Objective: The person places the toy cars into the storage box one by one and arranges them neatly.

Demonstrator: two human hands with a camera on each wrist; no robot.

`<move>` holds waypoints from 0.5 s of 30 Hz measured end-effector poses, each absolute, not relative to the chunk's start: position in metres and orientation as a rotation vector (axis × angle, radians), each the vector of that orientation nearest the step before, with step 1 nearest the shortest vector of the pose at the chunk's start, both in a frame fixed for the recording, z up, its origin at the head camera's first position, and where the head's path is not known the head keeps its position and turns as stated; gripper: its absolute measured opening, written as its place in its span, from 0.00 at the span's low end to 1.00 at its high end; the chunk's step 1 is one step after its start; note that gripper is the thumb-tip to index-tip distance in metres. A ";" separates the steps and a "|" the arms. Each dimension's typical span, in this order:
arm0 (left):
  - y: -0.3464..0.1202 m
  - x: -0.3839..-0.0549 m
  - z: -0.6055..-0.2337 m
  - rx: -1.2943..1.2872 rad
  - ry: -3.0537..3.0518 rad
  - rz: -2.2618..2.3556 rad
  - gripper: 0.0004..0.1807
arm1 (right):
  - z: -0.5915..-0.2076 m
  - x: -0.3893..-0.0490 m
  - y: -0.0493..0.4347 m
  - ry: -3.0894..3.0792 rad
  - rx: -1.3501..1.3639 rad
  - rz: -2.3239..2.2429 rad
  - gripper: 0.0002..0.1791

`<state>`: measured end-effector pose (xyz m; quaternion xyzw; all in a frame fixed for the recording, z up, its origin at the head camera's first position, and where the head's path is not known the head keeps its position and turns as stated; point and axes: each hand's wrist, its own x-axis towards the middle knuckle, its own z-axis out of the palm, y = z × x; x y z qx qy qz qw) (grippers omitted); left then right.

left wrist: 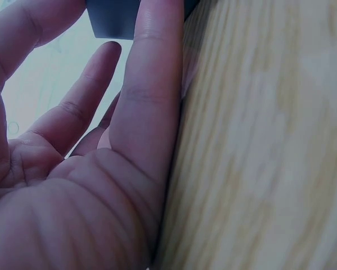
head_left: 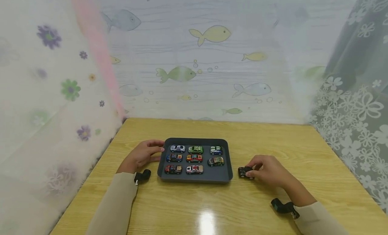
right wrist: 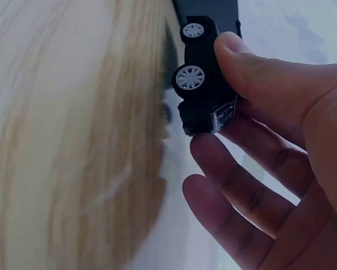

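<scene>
Near the tray's right side, my right hand (head_left: 269,171) pinches a black toy car (head_left: 245,172) between thumb and fingers. In the right wrist view the toy car (right wrist: 205,73) shows two white-spoked wheels, close over the table. My left hand (head_left: 143,154) rests at the left side of the dark grey tray (head_left: 197,179), its extended fingers touching the rim. In the left wrist view, a long finger (left wrist: 148,84) reaches the tray wall (left wrist: 112,22) along the tabletop. Several small toy cars stand in the tray, among them a green one (head_left: 195,149) and a red-yellow one (head_left: 194,158).
A light wood table (head_left: 169,208) carries the tray. Behind it hangs a fish-patterned curtain (head_left: 209,93), with flowered sheets (head_left: 45,127) at left and a grey-white flowered one (head_left: 360,107) at right. Each wrist wears a small black camera.
</scene>
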<state>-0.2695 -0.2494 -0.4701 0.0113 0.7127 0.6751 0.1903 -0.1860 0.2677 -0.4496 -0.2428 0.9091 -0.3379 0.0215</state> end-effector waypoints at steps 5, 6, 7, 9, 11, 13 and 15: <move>-0.249 -0.269 -0.469 0.029 2.006 1.892 0.28 | -0.444 -0.186 0.265 2.839 -0.766 -1.061 0.11; -0.249 -0.269 -0.468 0.028 2.006 1.894 0.28 | -0.441 -0.186 0.264 2.840 -0.759 -1.066 0.12; -0.249 -0.269 -0.468 0.025 2.006 1.896 0.28 | -0.439 -0.186 0.263 2.835 -0.749 -1.073 0.12; -0.249 -0.269 -0.468 0.020 2.010 1.897 0.28 | -0.435 -0.187 0.261 2.806 -0.720 -1.101 0.14; -0.249 -0.268 -0.468 0.010 2.012 1.894 0.27 | -0.431 -0.187 0.259 2.771 -0.691 -1.134 0.15; -0.250 -0.267 -0.468 0.009 2.018 1.886 0.28 | -0.428 -0.188 0.257 2.735 -0.670 -1.174 0.14; -0.250 -0.267 -0.468 0.006 2.019 1.883 0.29 | -0.426 -0.189 0.253 2.700 -0.666 -1.225 0.12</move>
